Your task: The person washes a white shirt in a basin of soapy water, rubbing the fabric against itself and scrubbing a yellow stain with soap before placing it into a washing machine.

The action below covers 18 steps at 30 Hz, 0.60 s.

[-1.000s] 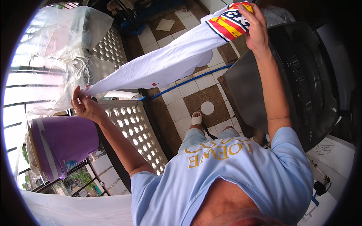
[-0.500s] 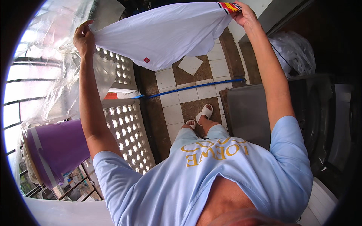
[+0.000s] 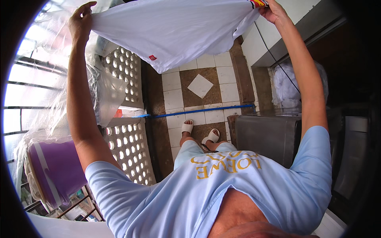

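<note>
A white cloth garment (image 3: pixel 170 33) is stretched out in front of me between both raised hands. It has a small red tag near its lower left edge and a red, yellow and black band at its upper right corner. At the top left, my left hand (image 3: pixel 81 23) pinches one end of it. My right hand (image 3: pixel 274 12) is closed on the opposite corner, beside the coloured band. Its lower edge hangs free above the tiles, and the top of the garment runs out of view.
A blue pipe or rope (image 3: pixel 202 111) crosses low over the tiled floor (image 3: pixel 172 81). On the left are perforated white blocks (image 3: pixel 129 146), clear plastic sheeting (image 3: pixel 51 103) and a purple cloth (image 3: pixel 59 168). To the right stand a dark grey box-like object (image 3: pixel 268 137) and a plastic bag (image 3: pixel 285 85).
My hands have moved further apart and upward in view, pulling the garment wider. My feet have shifted; more floor shows beneath the garment.
</note>
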Motion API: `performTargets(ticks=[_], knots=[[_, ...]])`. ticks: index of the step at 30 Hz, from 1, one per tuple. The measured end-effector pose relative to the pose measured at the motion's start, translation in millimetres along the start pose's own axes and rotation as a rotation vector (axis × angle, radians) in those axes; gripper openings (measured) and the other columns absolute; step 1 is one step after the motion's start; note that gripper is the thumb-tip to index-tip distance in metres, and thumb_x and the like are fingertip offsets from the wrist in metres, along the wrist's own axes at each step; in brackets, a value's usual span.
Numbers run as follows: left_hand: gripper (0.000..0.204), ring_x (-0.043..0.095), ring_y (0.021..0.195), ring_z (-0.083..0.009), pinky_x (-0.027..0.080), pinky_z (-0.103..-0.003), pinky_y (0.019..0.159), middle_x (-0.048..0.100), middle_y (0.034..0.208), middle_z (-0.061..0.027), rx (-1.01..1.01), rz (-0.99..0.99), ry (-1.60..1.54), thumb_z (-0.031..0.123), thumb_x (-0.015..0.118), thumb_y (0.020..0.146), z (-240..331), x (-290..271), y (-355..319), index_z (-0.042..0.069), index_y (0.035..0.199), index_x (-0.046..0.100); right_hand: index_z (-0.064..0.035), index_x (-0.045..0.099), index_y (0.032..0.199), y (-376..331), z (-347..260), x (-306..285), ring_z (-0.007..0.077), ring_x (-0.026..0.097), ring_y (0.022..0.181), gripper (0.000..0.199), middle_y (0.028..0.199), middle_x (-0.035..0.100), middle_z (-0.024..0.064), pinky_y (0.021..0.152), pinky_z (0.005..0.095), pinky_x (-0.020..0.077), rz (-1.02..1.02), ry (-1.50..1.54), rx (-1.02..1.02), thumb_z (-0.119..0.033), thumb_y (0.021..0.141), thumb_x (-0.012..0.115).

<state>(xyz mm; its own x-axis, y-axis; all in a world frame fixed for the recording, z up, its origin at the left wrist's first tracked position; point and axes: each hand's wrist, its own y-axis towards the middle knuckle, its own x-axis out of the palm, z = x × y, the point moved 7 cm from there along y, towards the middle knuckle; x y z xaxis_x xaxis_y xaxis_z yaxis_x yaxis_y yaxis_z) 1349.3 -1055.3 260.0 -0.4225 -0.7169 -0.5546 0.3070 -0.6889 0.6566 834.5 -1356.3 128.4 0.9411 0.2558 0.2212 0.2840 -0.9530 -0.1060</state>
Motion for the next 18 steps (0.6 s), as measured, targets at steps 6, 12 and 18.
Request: performTargets(ticks=[6,12,18], knots=[[0.029,0.052,0.080,-0.0095,0.044,-0.024,0.074,0.058,0.092,-0.0010,-0.004,-0.064,-0.153,0.024,0.056,0.091,-0.7,3.3,21.3,0.013,0.116,0.065,-0.0101,0.060,0.076,15.6,-53.2,10.5,0.0100,0.056,0.053,0.015,0.067,0.061,0.0009,0.046,0.0211,0.0468,-0.090,-0.157,-0.095,-0.019,0.088,0.057],[0.042,0.056,0.087,-0.0108,0.047,-0.028,0.079,0.061,0.107,-0.0063,-0.002,-1.050,-0.714,0.017,0.069,0.082,105.2,45.7,-95.1,0.000,0.119,0.056,-0.0089,0.059,0.093,-47.4,-79.9,137.7,0.0157,0.064,0.083,0.014,0.091,0.064,0.0044,0.077,0.0315,0.0534,-0.543,0.031,-0.268,-0.021,0.088,0.063],[0.049,0.057,0.097,-0.0156,0.047,-0.030,0.082,0.062,0.100,-0.0064,-0.164,-0.704,-0.646,0.033,0.072,0.080,16.3,166.0,-104.4,0.006,0.119,0.057,-0.0130,0.062,0.107,-54.9,-50.3,197.5,0.0158,0.066,0.094,0.024,0.102,0.068,0.0055,0.080,0.0296,0.0567,-0.701,-0.090,-0.184,-0.024,0.086,0.067]])
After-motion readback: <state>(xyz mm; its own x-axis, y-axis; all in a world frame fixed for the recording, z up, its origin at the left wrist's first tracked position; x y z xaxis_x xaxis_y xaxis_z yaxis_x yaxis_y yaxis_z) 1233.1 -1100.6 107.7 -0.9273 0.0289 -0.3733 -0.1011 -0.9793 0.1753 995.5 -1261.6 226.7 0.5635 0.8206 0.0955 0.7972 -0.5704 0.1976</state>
